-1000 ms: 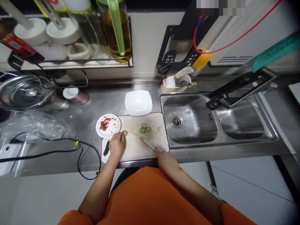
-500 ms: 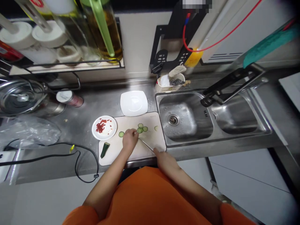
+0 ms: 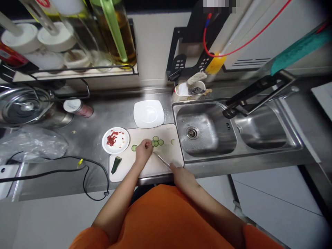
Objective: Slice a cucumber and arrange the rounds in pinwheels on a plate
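My left hand (image 3: 144,152) is over the cutting board (image 3: 127,171) with its fingers pinched together at the left edge of a small cluster of cucumber slices (image 3: 160,142). The fingertips partly hide the slice they touch. In my right hand (image 3: 184,177) is a knife (image 3: 162,159), its handle wrapped by the fingers and its narrow blade pointing up-left over the board, just below the slices. A lone slice (image 3: 134,148) lies left of my left hand, and a cut piece of cucumber (image 3: 116,165) rests at the board's left end.
A white plate of chopped red pieces (image 3: 121,147) overlaps the board's upper left corner. Behind the board sits a square white dish (image 3: 148,114). To the right is a double sink (image 3: 207,129) with a black faucet (image 3: 230,112). A black cable (image 3: 89,176) and plastic bag (image 3: 31,145) lie left.
My left hand has moved slightly away from me, and its fingertips are now at the left side of the slices, where one more slice shows. The knife has barely moved.
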`<state>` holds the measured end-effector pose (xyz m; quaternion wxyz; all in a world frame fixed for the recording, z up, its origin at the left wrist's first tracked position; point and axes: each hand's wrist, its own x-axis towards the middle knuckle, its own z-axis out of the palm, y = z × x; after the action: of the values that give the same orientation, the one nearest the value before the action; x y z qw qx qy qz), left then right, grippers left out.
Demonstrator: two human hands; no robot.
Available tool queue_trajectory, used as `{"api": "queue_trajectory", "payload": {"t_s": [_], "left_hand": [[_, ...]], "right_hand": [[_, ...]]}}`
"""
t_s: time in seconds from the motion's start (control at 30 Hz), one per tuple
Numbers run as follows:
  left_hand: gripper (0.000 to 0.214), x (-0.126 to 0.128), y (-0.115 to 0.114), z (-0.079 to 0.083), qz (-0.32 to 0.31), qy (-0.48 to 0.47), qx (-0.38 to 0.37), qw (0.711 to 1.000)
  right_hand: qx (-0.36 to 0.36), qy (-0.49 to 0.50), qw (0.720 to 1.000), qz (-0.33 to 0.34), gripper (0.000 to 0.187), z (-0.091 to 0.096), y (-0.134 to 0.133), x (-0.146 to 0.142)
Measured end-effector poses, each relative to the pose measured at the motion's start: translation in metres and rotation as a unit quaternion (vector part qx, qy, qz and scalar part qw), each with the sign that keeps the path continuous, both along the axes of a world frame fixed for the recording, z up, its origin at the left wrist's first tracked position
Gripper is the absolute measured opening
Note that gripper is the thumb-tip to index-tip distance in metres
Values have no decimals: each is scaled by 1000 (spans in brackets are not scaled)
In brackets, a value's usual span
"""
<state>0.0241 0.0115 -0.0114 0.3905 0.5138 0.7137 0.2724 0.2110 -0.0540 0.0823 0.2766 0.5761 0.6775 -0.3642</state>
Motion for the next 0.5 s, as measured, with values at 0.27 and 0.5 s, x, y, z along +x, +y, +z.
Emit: {"api": "queue_trajectory", "payload": {"t_s": [0.27,0.5], "left_hand": [[26,-45,-1,0,-110,37,-27,993],[30,-39,-12,-2,-144,195,67,968]], "right_hand": [[7,12,1000,-7,50,-2,-1,0],[1,5,1000,-19,47,-1,0,-4]]}}
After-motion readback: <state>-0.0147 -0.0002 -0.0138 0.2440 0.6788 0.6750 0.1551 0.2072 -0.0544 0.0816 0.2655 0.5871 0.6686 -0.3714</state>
